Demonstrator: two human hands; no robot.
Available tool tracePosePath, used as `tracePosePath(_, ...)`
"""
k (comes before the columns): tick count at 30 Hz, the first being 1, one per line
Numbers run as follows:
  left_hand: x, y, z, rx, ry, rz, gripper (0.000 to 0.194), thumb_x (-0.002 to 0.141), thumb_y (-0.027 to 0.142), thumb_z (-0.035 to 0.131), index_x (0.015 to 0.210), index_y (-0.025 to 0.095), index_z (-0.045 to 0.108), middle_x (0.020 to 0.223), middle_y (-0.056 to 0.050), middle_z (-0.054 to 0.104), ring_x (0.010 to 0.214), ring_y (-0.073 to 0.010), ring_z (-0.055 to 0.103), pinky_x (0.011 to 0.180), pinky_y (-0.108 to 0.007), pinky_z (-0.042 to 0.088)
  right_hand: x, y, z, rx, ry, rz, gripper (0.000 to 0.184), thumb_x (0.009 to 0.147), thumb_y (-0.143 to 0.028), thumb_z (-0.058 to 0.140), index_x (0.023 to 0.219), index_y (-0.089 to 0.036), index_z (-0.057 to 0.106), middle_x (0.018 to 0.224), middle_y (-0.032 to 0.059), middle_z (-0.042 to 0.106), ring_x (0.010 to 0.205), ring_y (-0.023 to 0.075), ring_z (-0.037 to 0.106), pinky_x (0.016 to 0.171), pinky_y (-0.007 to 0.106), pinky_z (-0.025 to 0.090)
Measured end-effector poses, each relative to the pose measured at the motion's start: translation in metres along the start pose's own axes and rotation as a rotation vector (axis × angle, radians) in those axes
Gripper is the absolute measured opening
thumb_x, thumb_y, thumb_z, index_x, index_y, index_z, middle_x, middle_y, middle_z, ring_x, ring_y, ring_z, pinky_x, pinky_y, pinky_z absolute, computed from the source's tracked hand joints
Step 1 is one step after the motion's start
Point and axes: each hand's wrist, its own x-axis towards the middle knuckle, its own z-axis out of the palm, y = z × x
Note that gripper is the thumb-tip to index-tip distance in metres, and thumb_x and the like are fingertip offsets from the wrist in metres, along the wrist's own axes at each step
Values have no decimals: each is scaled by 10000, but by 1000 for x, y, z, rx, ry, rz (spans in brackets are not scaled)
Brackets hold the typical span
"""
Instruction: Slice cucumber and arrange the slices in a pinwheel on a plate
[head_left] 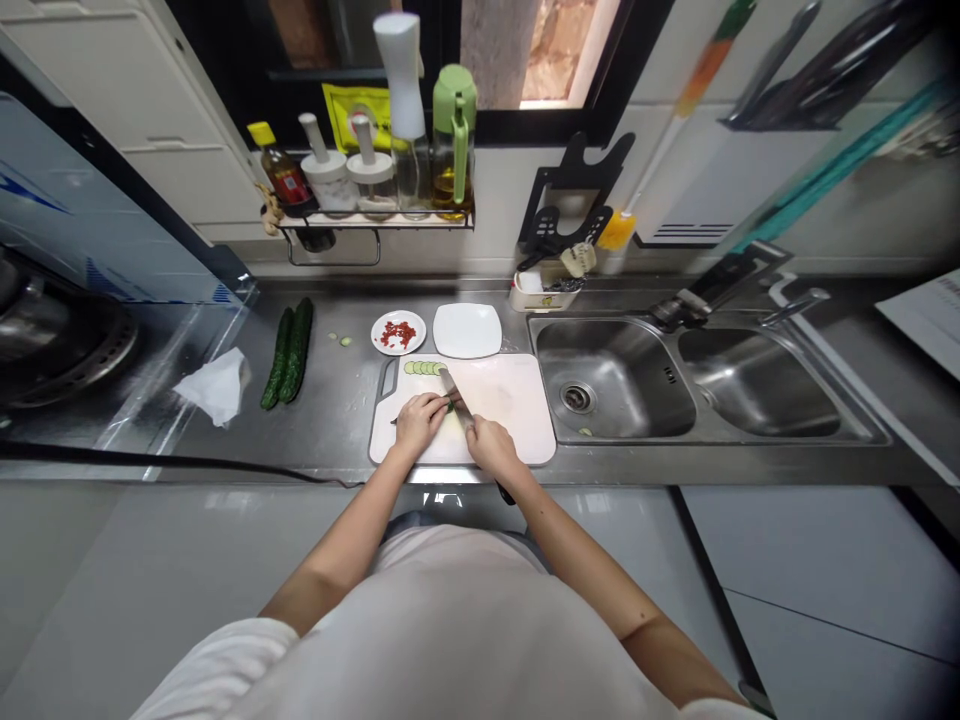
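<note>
My right hand (491, 447) is closed around the handle of a kitchen knife (457, 397), its blade pointing away from me over the white cutting board (517, 410). With fingers bent, my left hand (420, 420) presses a piece of cucumber (450, 405) against the board, right beside the blade; most of the piece is hidden. A row of overlapping cucumber slices (424, 368) lies near the board's far edge. Behind the board stand a small white plate of chopped red pieces (398, 334) and a square white plate (466, 330).
Two whole cucumbers (288, 355) and a crumpled white cloth or tissue (217, 385) lie to the left. The double sink (615, 375) borders the board on the right. A rack (375, 222) of bottles and jars hangs above. A stove (60, 340) is at far left.
</note>
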Motion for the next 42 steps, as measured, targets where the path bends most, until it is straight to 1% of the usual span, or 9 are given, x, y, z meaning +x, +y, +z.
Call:
tracePosePath(6, -1, 1, 0, 5, 11, 10, 259, 946, 328, 492, 1068, 242, 704, 1066, -56, 676, 993, -182, 592, 904, -314, 452, 1, -1, 0, -1, -10, -2, 306, 941, -221, 382, 1147, -129, 589, 1051, 160, 685, 991, 240, 642, 790, 289, 420)
tracePosePath(12, -1, 1, 1, 18, -2, 17, 249, 939, 322, 505, 1061, 246, 708, 1092, -58, 673, 1010, -185, 592, 924, -325, 451, -4, 0, -2, -25, -41, -17, 278, 908, -180, 406, 1104, -125, 595, 1013, 155, 690, 939, 245, 651, 724, 284, 414)
tracePosePath(18, -2, -1, 0, 11, 15, 30, 240, 935, 310, 513, 1058, 250, 709, 1084, -52, 675, 985, -183, 596, 894, -314, 463, -14, 9, 2, -36, -77, -28, 262, 918, -187, 394, 1077, -134, 596, 996, 149, 689, 917, 234, 647, 707, 276, 400)
tracePosePath(23, -1, -1, 0, 9, 44, 52, 227, 934, 305, 518, 1040, 246, 710, 1063, -47, 682, 968, -185, 603, 864, -316, 473, -16, 13, 3, -37, -93, -34, 255, 920, -193, 401, 1077, -132, 592, 992, 147, 687, 915, 223, 641, 705, 265, 392)
tracePosePath(29, 1, -3, 2, 25, 52, 54, 214, 928, 306, 529, 1024, 249, 712, 1047, -41, 688, 944, -186, 608, 832, -314, 476, -13, 6, -1, -28, -101, -24, 232, 922, -189, 417, 1062, -135, 594, 991, 145, 686, 905, 223, 645, 711, 263, 397)
tracePosePath(36, 1, -4, 3, 28, 55, 69, 215, 929, 302, 528, 1028, 249, 711, 1049, -39, 688, 942, -185, 605, 826, -312, 471, -2, 1, -2, -17, -81, -28, 269, 921, -181, 413, 1102, -122, 603, 1031, 158, 685, 965, 236, 646, 759, 273, 419)
tracePosePath(42, 1, -3, 2, 25, 56, 75, 222, 932, 304, 525, 1039, 251, 711, 1044, -43, 686, 946, -184, 600, 828, -314, 467, 11, -10, -5, -17, -64, -31, 327, 910, -150, 389, 1158, -111, 599, 1073, 169, 682, 1007, 247, 641, 784, 293, 436)
